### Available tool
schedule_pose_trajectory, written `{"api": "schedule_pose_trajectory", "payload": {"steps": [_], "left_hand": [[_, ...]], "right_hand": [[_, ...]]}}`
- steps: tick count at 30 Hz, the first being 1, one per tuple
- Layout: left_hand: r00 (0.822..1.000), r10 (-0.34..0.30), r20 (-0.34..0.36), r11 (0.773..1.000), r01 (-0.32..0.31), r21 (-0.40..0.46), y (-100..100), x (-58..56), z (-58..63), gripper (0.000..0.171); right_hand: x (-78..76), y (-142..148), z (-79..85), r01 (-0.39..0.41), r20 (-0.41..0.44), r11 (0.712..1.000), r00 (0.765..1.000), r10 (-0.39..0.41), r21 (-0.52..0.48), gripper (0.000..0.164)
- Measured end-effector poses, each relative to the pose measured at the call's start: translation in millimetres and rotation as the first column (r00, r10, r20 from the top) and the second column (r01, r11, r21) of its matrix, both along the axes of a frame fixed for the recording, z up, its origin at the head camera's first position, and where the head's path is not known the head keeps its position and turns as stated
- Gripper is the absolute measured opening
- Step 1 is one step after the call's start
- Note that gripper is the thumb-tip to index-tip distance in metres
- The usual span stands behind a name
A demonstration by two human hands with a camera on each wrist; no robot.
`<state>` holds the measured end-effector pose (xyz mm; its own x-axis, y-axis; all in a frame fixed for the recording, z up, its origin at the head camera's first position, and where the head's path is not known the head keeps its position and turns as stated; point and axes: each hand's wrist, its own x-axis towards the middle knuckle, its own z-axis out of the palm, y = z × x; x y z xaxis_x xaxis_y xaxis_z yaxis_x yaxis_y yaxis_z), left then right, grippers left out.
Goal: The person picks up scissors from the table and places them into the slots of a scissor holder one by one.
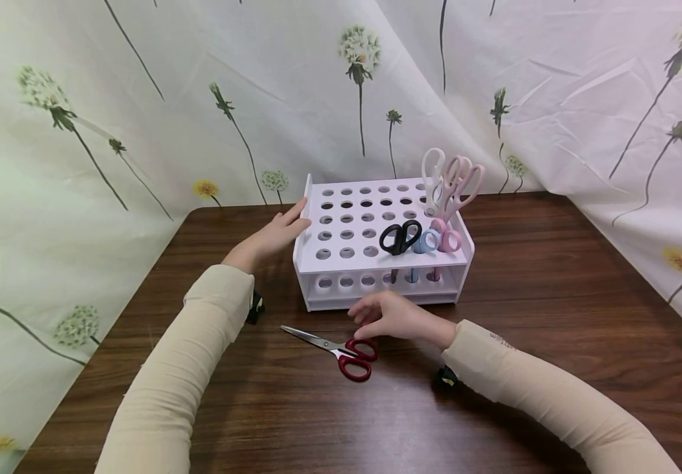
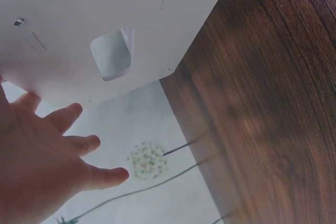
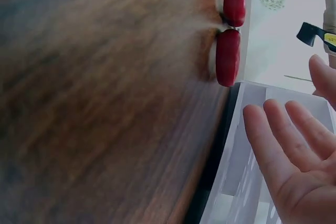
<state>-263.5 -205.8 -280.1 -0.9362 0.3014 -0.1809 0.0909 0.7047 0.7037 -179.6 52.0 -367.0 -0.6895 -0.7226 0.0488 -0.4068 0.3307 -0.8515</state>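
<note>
A pair of red-handled scissors (image 1: pixel 336 347) lies on the wooden table, its metal blades pointing left. My right hand (image 1: pixel 397 319) hovers just above the red handles with nothing in its grasp; in the right wrist view its fingers (image 3: pixel 281 145) are spread and apart from those handles. Behind the scissors stands a white rack (image 1: pixel 341 266) with rows of round holes. My left hand (image 1: pixel 272 237) touches the rack's left side panel with extended fingers. In the rack's front right holes sit black scissors (image 1: pixel 399 241), light blue scissors (image 1: pixel 427 242) and pink scissors (image 1: pixel 450 241).
White scissors (image 1: pixel 432 161) and pale pink scissors (image 1: pixel 472 183) stand upright in the rack's back right holes. A floral cloth (image 1: pixel 293 92) hangs behind the table (image 1: pixel 530 263). Black straps with small devices sit at both wrists.
</note>
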Motion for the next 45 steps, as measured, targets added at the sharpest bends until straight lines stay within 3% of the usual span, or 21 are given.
{"api": "schedule_pose_trajectory", "payload": {"steps": [8,17,31,45], "left_hand": [[1.000,-0.004,-0.006,1.000,0.004,-0.001,-1,-1.9,-2.7,0.060],[1.000,0.019,0.001,1.000,-0.019,-0.002,-1,-4.2,-3.6,0.059],[1.000,0.011,0.002,1.000,-0.011,0.002,0,-2.3,-1.5,0.060],[1.000,0.014,-0.003,1.000,-0.014,-0.004,-1,-1.6,-1.8,0.059]], "right_hand": [[1.4,-4,-1.3,0.004,0.025,1.000,1.000,-0.005,0.030,0.037],[0.7,-6,-4.3,-0.028,-0.014,0.999,0.999,0.028,0.027,0.035],[1.6,-17,-5.1,-0.017,0.000,0.993,1.000,0.018,0.120,0.035],[2.2,-24,-8.4,-0.118,0.011,0.971,0.993,0.118,0.207,0.042]]}}
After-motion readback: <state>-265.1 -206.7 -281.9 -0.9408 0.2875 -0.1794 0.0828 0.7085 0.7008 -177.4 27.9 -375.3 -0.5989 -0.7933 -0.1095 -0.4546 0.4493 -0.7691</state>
